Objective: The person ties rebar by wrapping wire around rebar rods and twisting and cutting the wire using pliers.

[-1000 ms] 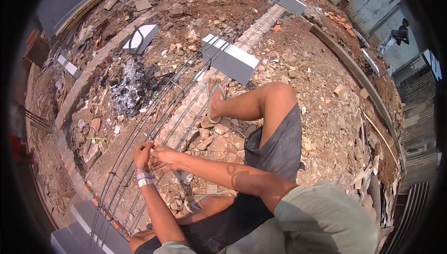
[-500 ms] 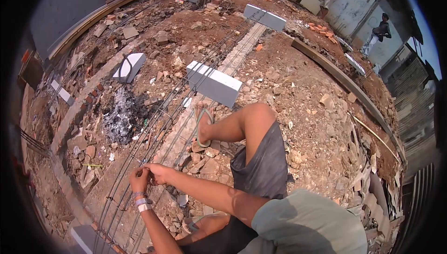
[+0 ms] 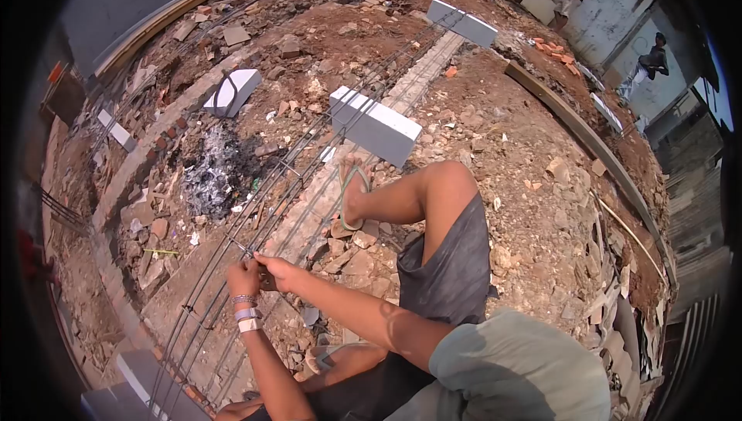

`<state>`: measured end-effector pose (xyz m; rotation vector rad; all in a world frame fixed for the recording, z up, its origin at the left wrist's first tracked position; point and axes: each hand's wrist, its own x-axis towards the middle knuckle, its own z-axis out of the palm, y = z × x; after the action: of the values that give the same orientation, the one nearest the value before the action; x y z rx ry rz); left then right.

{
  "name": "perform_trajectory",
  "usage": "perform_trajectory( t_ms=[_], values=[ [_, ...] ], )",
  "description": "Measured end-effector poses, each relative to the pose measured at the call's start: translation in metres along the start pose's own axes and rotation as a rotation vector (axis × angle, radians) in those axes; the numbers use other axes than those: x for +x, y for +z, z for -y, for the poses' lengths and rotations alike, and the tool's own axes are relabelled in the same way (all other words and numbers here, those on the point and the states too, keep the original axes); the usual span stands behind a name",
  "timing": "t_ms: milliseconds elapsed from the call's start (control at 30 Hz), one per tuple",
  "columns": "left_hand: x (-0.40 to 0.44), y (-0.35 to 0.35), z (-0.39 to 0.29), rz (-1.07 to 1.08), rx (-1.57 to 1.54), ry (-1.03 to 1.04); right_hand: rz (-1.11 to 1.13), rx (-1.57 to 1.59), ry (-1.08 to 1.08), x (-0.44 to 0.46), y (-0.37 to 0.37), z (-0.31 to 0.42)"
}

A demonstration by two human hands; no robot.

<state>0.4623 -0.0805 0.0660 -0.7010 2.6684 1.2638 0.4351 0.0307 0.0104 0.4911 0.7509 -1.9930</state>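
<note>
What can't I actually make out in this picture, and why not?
Head view, all four:
What the left hand and right hand hold, if anything: their own fingers hide it.
The lower-left block: its near end is cut off by the bottom edge.
The red thing at far left: too blurred and dark at the lens rim to name.
The rightmost distant person: hands too small to read.

Steel rods (image 3: 188, 310) lay across pale blocks (image 3: 376, 133) at an outdoor building site, where broken stone (image 3: 359, 264) and red earth (image 3: 479, 85) spread in bright sunlight, loose orange bricks (image 3: 554, 52) sat scattered near a stained wall (image 3: 607, 31), and a long wooden beam (image 3: 580, 126) stretched over the rough, uneven ground (image 3: 533, 189).
</note>
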Motion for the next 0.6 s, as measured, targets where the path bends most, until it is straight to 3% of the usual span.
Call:
perform_trajectory(
  t_ms=[33, 100, 133, 267, 367, 400, 500, 600],
  values=[
    [0.006, -0.003, 0.007, 0.062, -0.191, -0.067, 0.073, 0.074, 0.016, 0.006, -0.007, -0.004],
    [0.016, -0.010, 0.026, 0.100, -0.269, -0.084, 0.219, 0.215, 0.044, 0.021, -0.019, -0.004],
    [0.020, -0.012, 0.035, 0.120, -0.308, -0.091, 0.069, 0.238, 0.084, 0.020, -0.012, 0.002],
    [0.016, -0.008, 0.042, 0.085, -0.251, -0.050, -0.080, 0.524, 0.245, 0.031, 0.000, 0.021],
    [0.031, 0.009, 0.093, -0.045, -0.097, 0.170, -0.168, 0.628, 0.254, 0.020, 0.021, 0.029],
    [0.009, 0.001, 0.065, -0.003, -0.139, 0.102, -0.150, 0.610, 0.241, 0.027, 0.018, 0.027],
    [-0.016, 0.014, 0.050, -0.153, -0.020, 0.112, -0.092, 0.258, 0.197, 0.027, 0.014, 0.031],
    [-0.035, 0.030, 0.035, -0.196, -0.087, 0.114, -0.282, -0.222, -0.072, 0.010, 0.023, 0.027]
  ],
)
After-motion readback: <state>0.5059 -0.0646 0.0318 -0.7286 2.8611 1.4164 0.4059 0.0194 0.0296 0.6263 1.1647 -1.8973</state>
